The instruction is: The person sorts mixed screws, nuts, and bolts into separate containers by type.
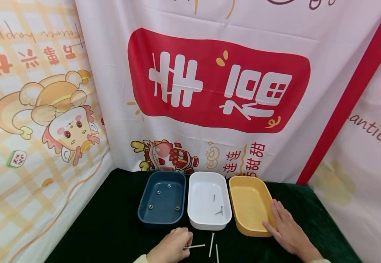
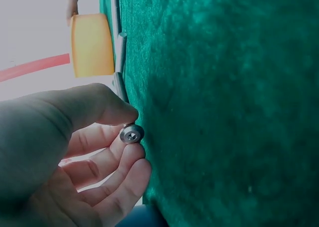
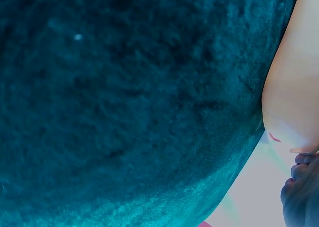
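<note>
My left hand (image 1: 170, 245) pinches a long silver bolt (image 1: 197, 246) between thumb and fingers, just in front of the trays. Its round socket head (image 2: 131, 134) faces the left wrist camera. Two more long bolts, one (image 1: 211, 244) upright in the picture and another (image 1: 217, 253) nearer me, lie on the cloth to its right. My right hand (image 1: 288, 229) rests with straight fingers against the right side of a yellow tray (image 1: 251, 204). The right wrist view shows mostly cloth; the right hand's fingers are not clear there.
A dark green cloth (image 1: 105, 223) covers the table. A blue tray (image 1: 162, 199) holds several nuts (image 1: 158, 192). Beside it, a white tray (image 1: 203, 193) contains a few small screws (image 1: 214, 197). Printed curtains (image 1: 217, 146) stand behind and at the sides.
</note>
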A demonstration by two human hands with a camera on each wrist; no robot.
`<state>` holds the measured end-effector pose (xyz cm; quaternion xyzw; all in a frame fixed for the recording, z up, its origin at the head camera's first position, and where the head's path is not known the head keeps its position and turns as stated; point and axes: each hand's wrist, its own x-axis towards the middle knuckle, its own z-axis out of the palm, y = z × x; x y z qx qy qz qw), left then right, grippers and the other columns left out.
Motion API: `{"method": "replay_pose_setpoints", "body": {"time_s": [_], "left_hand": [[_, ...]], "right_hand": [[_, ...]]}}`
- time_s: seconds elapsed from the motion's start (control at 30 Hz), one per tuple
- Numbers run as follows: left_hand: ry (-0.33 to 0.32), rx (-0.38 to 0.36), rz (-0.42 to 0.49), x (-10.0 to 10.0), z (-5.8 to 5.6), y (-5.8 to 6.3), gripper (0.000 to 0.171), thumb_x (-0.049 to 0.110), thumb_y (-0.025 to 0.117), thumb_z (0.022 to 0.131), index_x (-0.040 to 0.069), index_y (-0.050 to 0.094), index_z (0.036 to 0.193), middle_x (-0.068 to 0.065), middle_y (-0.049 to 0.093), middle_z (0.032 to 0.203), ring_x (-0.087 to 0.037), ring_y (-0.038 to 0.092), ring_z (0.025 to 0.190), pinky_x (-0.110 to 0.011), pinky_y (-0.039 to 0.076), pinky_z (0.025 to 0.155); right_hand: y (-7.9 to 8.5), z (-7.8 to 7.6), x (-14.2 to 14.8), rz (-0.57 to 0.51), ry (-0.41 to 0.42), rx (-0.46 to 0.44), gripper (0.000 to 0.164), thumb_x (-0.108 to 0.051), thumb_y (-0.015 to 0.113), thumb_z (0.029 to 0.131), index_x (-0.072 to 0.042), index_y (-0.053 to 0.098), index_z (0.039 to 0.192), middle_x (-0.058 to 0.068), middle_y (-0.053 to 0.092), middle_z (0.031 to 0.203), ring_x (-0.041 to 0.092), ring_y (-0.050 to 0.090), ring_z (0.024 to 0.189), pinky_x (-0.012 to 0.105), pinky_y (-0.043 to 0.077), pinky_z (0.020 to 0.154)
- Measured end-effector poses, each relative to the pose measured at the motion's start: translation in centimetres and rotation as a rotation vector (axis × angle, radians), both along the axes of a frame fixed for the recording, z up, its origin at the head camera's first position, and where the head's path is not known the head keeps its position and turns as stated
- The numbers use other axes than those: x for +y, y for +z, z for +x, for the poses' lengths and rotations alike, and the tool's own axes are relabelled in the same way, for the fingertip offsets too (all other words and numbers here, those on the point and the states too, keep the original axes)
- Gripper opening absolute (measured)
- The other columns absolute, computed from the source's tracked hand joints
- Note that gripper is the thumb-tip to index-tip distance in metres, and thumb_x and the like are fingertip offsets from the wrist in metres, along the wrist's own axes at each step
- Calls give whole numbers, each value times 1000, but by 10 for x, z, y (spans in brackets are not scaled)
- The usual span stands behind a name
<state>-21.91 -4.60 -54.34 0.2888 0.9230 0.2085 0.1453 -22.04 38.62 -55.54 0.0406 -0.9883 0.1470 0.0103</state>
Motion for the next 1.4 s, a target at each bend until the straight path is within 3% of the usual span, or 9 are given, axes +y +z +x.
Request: {"method": "replay_pose_setpoints", "body": {"time_s": [0.27, 0.73, 1.2, 1.4], "left_hand": [[-26, -5, -51, -6, 4, 5, 14, 10, 77, 89, 20, 69, 83, 12, 54, 77, -3, 49, 68, -21, 46, 62], [-69, 34, -47, -3, 5, 24, 16, 7, 76, 89, 19, 68, 83, 12, 53, 76, -3, 48, 66, -20, 45, 59], [-142, 152, -7, 7, 2, 44, 28, 5, 77, 85, 22, 59, 71, 12, 50, 68, -2, 46, 60, -19, 40, 51], [-172, 203, -26, 14, -1, 56, 23, 5, 77, 86, 20, 63, 75, 11, 51, 70, -3, 45, 61, -19, 39, 53]], "right_hand": [[-1, 0, 0, -4, -4, -1, 99, -70, 42, 104, -4, 8, 170, 24, 12, 176, 50, 15, 160, 73, 17, 126], [2, 1, -4, 4, -6, -7, 101, -71, 43, 104, -1, 9, 169, 26, 13, 176, 52, 16, 159, 72, 18, 127], [2, 3, -6, 5, -20, -29, 102, -72, 40, 104, -1, 7, 169, 25, 10, 176, 51, 13, 160, 72, 15, 127], [3, 4, -7, -2, -23, -29, 103, -73, 40, 103, -1, 6, 169, 25, 10, 176, 51, 13, 160, 72, 15, 127]]}}
